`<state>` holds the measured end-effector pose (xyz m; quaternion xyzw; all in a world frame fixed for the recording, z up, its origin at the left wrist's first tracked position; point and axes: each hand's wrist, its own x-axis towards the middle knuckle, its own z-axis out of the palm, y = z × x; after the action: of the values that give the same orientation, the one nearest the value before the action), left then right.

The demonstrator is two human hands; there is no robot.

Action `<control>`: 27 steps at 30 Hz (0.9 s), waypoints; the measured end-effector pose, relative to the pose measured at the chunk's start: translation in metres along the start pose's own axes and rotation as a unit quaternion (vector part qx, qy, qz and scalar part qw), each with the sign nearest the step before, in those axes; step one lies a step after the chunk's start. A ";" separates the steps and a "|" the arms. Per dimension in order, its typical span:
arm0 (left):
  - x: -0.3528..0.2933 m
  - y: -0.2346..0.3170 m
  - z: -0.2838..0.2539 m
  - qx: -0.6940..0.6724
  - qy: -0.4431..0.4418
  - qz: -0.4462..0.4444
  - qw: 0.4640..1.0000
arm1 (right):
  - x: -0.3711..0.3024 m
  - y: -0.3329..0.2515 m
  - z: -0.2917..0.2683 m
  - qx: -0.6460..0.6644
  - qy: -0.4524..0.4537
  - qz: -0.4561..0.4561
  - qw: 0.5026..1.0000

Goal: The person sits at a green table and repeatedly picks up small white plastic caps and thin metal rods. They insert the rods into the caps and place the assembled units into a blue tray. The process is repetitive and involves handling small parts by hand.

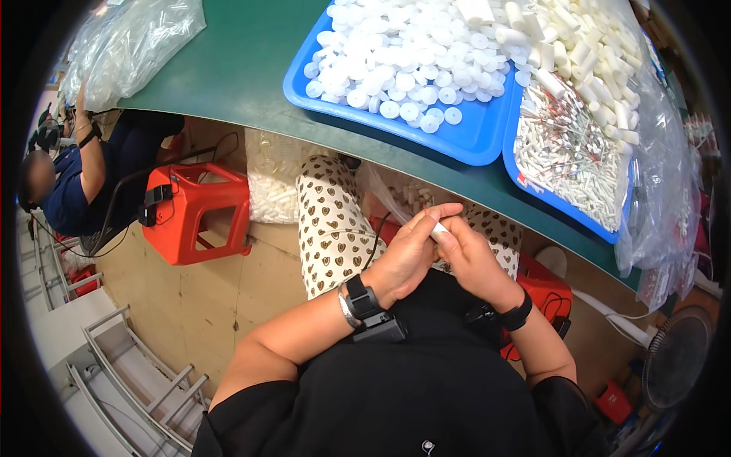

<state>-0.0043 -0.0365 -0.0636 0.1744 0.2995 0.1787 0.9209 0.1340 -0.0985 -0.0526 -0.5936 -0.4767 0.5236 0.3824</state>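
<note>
Landmark: the disc tray [457, 145], the bigger blue one on the green table [251, 65]. It holds a heap of translucent white discs [411, 76], many with a centre hole; a few lie loose toward your edge.

Your white piece [439, 228] is off the table, below the disc tray on your side, over your lap. Your right hand [476, 255] has it pinched, thumb and finger narrow. Your left hand [407, 263] is right against it, fingers bunched narrow, index reaching over the top; can't tell if those fingers grip it too.

Just right of the disc tray: second blue tray [560, 211], clear film over part of its rim, full of thin white tubes [582, 186] with red and metallic wire ends toward its far side. Cream cylinders [582, 57] pile up at the disc tray's far right, some spilling onto both trays. Crumpled clear plastic [662, 202] drapes farther right.

Well left of the disc tray, a clear bag [141, 46] sits on the table, a co-worker's hand [81, 103] at it. Below left, under the table, a clear sack [272, 183] holds pale pieces.
</note>
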 end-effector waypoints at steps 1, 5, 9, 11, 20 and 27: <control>0.001 -0.003 0.001 -0.012 0.007 0.021 1.000 | -0.002 0.000 0.004 -0.118 0.032 -0.046 0.991; 0.006 -0.002 -0.006 -0.037 0.009 0.010 0.999 | -0.001 -0.007 0.003 -0.275 0.048 -0.086 0.956; 0.004 0.008 -0.009 -0.085 0.001 -0.028 0.996 | 0.003 -0.010 -0.002 -0.189 0.036 -0.082 0.978; 0.004 0.009 -0.010 -0.089 -0.004 -0.032 0.995 | 0.002 -0.012 -0.004 -0.154 0.023 -0.059 0.986; 0.000 -0.016 -0.011 -0.083 0.019 -0.009 0.996 | 0.002 -0.007 0.005 -0.286 -0.009 -0.041 0.957; 0.002 -0.005 -0.025 -0.033 0.100 -0.102 0.989 | 0.029 0.031 -0.011 -0.334 -0.025 0.120 0.934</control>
<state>-0.0171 -0.0345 -0.0852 0.0940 0.4002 0.1096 0.9050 0.1500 -0.0781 -0.0873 -0.7267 -0.5589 0.3904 0.0845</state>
